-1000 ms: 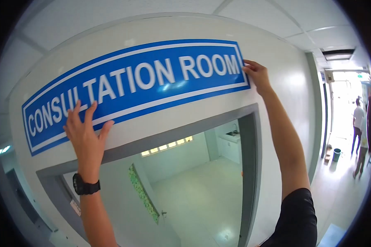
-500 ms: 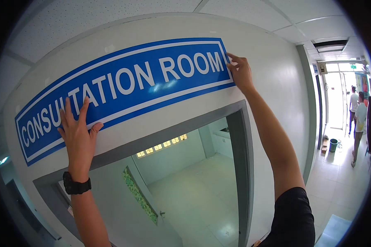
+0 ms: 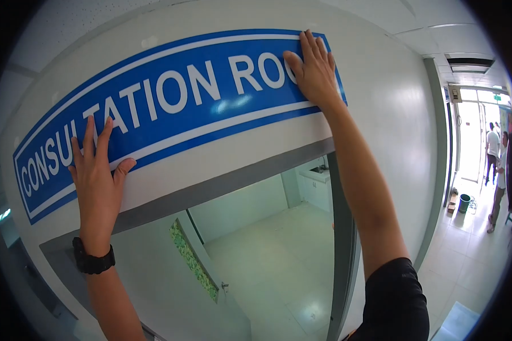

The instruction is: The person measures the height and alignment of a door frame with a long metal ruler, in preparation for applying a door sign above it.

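A long blue sign [image 3: 210, 99] with white letters and a white border line lies against the wall above a doorway. My left hand [image 3: 98, 170] rests on its lower left part with fingers spread, hiding part of the word CONSULTATION. At the sign's right end, my right hand [image 3: 316, 71] is laid over the last letters of ROOM, fingers stretched upward and thumb out to the left. Neither hand grips anything. A black watch [image 3: 92, 258] is on my left wrist.
Under the sign is a grey door frame [image 3: 233, 184], with a door [image 3: 170, 273] opening into a room. A corridor on the right holds two people [image 3: 492, 145], a dark green bin [image 3: 465, 203] and boxes [image 3: 453, 201].
My right hand has moved from the sign's right edge onto its face, and its fingers have straightened. My left hand stays on the sign. The whole view has shifted slightly.
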A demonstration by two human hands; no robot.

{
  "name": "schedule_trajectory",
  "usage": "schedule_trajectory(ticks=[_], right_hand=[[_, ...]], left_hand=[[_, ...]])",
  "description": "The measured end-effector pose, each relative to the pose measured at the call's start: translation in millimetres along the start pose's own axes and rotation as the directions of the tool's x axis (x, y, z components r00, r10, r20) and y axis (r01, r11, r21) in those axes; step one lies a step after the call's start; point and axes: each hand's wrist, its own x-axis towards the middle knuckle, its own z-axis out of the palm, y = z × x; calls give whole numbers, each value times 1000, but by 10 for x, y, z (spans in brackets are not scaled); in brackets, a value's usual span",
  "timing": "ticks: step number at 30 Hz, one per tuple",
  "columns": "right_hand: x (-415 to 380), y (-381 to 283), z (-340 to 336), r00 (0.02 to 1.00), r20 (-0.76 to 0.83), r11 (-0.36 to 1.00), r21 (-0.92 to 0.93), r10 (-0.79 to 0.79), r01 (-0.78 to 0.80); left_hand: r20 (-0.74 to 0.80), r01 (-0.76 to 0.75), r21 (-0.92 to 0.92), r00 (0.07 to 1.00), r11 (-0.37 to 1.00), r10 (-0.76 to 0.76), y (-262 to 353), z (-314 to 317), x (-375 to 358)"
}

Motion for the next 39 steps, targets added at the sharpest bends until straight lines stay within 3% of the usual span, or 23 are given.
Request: schedule_trajectory(ticks=[6,8,11,13,14,16,20,21,24,26,27,29,30,32,34,36,38,39], right_hand=[[7,116,0,1000,13,1000,5,14,-14],[131,215,-117,986,131,942,304,104,-140],[187,18,-443,998,-16,971,234,63,-58],[144,-260,-688,986,-136,994,25,-100,104],[129,-403,-719,985,-137,993,42,-101,108],[73,-772,-690,940,-179,957,-77,-291,281],[-70,-1260,-179,949,-112,956,-8,-294,295],[-152,-1348,22,966,15,965,-47,-257,257],[-219,-1308,176,976,54,977,-12,-212,213],[-213,-1293,178,975,72,976,-26,-212,214],[-211,-1313,172,976,87,979,-31,-200,203],[-202,-1325,152,978,97,979,-63,-185,192],[-204,-1318,167,979,98,978,-86,-181,190],[-199,-1291,225,979,88,977,-100,-182,191],[-201,-1291,215,980,85,976,-110,-178,187],[-203,-1278,223,980,87,976,-106,-180,189],[-214,-1240,250,979,89,976,-108,-182,191],[-218,-1217,266,979,68,974,-105,-193,199]], left_hand=[[-15,14,-55,1000,998,-15,42,-37,1],[-32,1,-58,999,998,-3,39,-48,-12],[-38,28,-74,999,997,-31,118,-119,5],[-12,48,-71,999,996,-49,143,-116,19],[-11,50,-72,999,996,-51,143,-101,21],[-1,59,-63,998,996,-59,140,-117,7],[-18,49,-71,999,996,-51,131,-116,20],[-28,43,-86,999,995,-46,130,-130,20],[-78,37,-53,996,998,-41,125,-143,-5],[-56,29,-145,998,989,-37,90,-269,-34],[-55,57,-108,997,993,-63,1,-256,-32],[-220,-17,-319,974,948,-57,-240,-94,14],[-224,3,-290,972,957,-71,-388,-77,47],[-390,-16,-173,919,985,-54,-687,-67,143],[-378,57,-54,923,997,-74,-1061,-140,260],[-480,101,46,875,994,-66,-1410,-302,406],[-481,118,57,873,991,-76,-1629,-182,391],[-390,166,42,911,985,-137,-1752,92,328]])
